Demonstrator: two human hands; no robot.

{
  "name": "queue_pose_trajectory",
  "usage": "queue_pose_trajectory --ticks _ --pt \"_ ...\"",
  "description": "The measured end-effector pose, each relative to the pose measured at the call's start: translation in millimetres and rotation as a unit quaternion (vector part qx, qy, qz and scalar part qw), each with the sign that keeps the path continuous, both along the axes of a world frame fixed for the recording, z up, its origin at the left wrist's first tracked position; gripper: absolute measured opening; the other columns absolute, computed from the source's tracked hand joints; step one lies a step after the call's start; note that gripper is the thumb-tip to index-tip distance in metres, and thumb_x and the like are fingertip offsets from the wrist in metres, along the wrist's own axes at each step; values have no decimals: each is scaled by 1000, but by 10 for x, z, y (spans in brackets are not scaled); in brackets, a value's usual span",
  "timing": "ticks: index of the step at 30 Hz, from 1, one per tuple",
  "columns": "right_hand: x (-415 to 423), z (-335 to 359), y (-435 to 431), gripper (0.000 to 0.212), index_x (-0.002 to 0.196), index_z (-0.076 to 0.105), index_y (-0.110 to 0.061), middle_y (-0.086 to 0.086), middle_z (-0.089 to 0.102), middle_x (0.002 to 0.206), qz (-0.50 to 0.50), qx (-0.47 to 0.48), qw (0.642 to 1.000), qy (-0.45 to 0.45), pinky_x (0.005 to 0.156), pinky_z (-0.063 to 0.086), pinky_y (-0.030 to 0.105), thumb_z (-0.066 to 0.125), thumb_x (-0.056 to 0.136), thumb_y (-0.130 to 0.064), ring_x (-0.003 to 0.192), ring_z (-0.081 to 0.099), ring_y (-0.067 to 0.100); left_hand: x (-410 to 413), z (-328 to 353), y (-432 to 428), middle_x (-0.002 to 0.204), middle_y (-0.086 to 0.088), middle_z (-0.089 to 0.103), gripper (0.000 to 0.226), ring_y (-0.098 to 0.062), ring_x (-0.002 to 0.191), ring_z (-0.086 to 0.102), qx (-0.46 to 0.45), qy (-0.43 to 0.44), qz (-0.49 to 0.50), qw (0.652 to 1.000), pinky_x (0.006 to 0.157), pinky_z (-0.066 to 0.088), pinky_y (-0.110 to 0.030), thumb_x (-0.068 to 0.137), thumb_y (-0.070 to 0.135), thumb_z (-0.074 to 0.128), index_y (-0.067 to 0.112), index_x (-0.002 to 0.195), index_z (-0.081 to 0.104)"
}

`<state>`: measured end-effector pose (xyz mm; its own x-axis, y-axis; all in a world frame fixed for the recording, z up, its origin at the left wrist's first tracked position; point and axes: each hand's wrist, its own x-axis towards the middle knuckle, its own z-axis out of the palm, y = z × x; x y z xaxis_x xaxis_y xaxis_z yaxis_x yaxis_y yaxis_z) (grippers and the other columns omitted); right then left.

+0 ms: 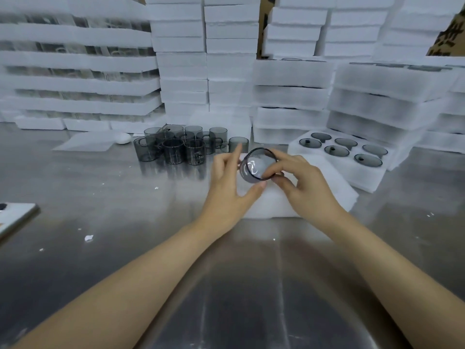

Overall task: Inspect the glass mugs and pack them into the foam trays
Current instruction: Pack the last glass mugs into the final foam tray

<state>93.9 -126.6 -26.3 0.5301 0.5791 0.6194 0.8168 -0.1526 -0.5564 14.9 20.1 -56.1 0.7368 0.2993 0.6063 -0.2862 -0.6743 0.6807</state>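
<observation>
A smoky grey glass mug [256, 166] is tilted with its mouth toward me, above a white foam block [302, 197]. My right hand [302, 182] pinches its rim between thumb and fingers. My left hand [229, 182] supports the mug's left side and underside with the thumb, its fingers mostly straight. A cluster of several grey glass mugs [176, 147] stands on the steel table behind. To the right lies a foam tray [352, 172] with several mugs seated in its pockets.
Tall stacks of white foam trays [226, 59] wall off the back and right. Filled tray stacks [75, 71] stand at back left. A flat foam sheet [85, 141] and a white egg-shaped object [123, 138] lie left of the mugs. A flat device [15, 217] sits at the left edge.
</observation>
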Motion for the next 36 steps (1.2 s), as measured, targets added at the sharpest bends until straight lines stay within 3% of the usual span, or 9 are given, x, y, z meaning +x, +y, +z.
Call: queue_pose_trajectory --ticks 4,10,13,18,23,26,29,31,36 --pt "-67 0 52 31 92 74 -16 -2 50 118 -74 -4 997 -27 104 32 33 53 91 6 115 41 18 -16 22 9 129 7 38 56 -3 127 34 -6 -14 39 999 107 26 -15 79 33 76 17 125 49" --pt "-158 57 14 25 94 71 -28 -9 50 85 -32 -50 998 36 96 34 37 46 90 -31 92 49 2 -54 -8 -140 123 11 48 60 -16 123 42 -78 35 36 996 104 37 -38 75 45 74 22 114 36" --pt "-148 28 29 11 82 68 -29 -7 55 86 -27 -33 998 35 94 39 37 66 86 -39 90 54 4 -33 -7 -77 139 11 39 63 -14 133 36 -70 58 16 996 108 33 -40 73 44 76 20 114 34" --pt "-100 -1 47 17 85 65 -23 -5 53 93 -13 -37 999 22 83 40 20 60 89 -39 91 53 5 -53 8 163 160 13 6 41 6 142 4 -113 119 -126 978 117 13 -33 81 51 55 26 103 33" --pt "-87 -41 35 14 101 65 -23 -10 58 107 -10 -50 999 -11 91 45 36 52 97 -25 105 54 6 -53 28 196 155 8 17 15 -5 145 9 -142 80 -113 980 120 11 -41 85 32 43 20 88 35" --pt "-81 -37 9 18 104 66 -28 -20 60 112 1 -52 999 9 97 43 36 49 99 -28 112 53 2 -85 21 164 149 4 18 23 -6 144 12 -98 70 -113 986 112 17 -19 86 31 46 11 89 34" --pt "-99 -5 0 18 94 61 -43 -32 57 114 4 -55 996 72 99 38 27 61 82 -57 116 48 -7 -109 24 174 143 -2 23 25 0 136 21 -52 53 -115 991 102 20 -5 87 27 48 5 95 37" --pt "-102 -11 10 23 83 57 -40 -31 58 116 -7 -54 995 85 99 37 29 67 73 -58 117 47 -8 -94 37 171 137 -2 27 21 1 130 27 -66 39 -120 990 101 23 -7 87 23 46 3 91 42" --pt "-73 1 -3 10 84 49 -37 -30 51 132 25 -94 993 69 102 37 44 58 89 -39 121 49 0 -4 64 135 131 5 35 10 2 124 33 -225 24 -63 972 107 24 -24 90 23 43 21 83 49"
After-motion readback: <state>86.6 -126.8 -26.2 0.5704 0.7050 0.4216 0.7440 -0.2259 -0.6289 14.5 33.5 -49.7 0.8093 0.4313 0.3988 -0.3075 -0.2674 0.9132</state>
